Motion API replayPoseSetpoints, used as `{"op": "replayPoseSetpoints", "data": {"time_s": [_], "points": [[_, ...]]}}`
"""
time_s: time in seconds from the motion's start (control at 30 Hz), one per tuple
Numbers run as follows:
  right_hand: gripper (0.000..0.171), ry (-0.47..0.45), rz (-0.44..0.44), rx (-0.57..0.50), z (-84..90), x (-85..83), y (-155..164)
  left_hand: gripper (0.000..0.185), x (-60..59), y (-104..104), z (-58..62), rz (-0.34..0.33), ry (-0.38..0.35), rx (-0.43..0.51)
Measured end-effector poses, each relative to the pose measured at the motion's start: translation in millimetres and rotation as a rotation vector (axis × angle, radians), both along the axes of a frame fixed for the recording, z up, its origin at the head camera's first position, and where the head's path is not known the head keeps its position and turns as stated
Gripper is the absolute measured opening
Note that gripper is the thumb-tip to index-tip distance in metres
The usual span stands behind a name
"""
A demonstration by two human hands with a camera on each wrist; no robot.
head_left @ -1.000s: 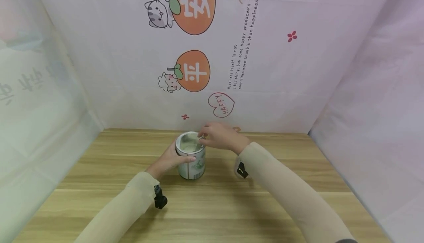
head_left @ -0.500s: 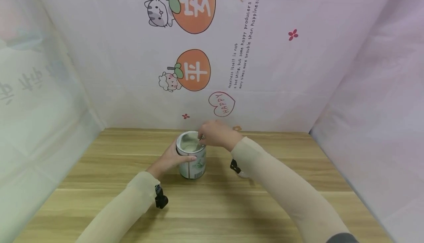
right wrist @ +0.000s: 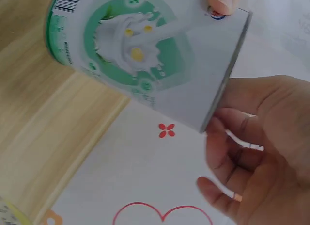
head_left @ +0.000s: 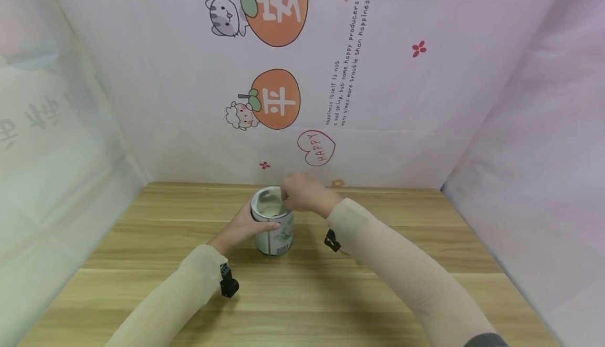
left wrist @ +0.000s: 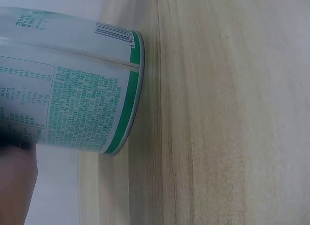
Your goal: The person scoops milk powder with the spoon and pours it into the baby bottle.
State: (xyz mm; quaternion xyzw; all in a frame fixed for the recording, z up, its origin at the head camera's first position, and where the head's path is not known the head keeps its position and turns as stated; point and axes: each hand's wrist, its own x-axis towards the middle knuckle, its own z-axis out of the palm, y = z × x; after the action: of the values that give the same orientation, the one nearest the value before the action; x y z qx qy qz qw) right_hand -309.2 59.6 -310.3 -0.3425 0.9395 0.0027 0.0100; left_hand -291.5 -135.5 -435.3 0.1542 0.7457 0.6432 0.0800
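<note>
A silver tin can (head_left: 274, 237) with a green and white label stands upright and lidless on the wooden table (head_left: 331, 294). My left hand (head_left: 246, 226) grips its left side, with the thumb lying along the front of the rim. My right hand (head_left: 302, 195) hovers at the can's right rim with curled fingers, pinching what looks like a thin scoop handle that dips into the pale powder. The right wrist view shows the can (right wrist: 145, 50), a left fingertip (right wrist: 224, 1) on its edge and the curled right hand (right wrist: 261, 152). The left wrist view shows the can's printed wall (left wrist: 72, 104).
White printed cloth (head_left: 293, 90) with cartoon pictures walls the table at the back and on both sides. Small black wrist cameras (head_left: 228, 283) hang under both sleeves. Bare wood lies in front of and beside the can.
My right hand has shifted a little to the left, further over the can's opening. The left hand and the can have stayed put.
</note>
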Motion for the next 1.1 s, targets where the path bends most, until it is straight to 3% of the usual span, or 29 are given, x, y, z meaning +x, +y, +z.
{"op": "replayPoseSetpoints", "data": {"time_s": [0.17, 0.47, 1.1], "points": [[0.007, -0.021, 0.069, -0.116, -4.7, 2.3, 3, 0.091, 1.3, 0, 1.2, -0.015, -0.001, 0.014], [0.008, -0.028, 0.119, -0.183, -11.9, 1.8, 5, 0.092, 1.5, 1, 0.7, -0.013, -0.006, 0.009], [0.016, -0.143, -0.008, -0.393, -17.3, -6.2, 10, 0.092, -0.6, 1, -0.7, -0.004, 0.009, 0.017]]}}
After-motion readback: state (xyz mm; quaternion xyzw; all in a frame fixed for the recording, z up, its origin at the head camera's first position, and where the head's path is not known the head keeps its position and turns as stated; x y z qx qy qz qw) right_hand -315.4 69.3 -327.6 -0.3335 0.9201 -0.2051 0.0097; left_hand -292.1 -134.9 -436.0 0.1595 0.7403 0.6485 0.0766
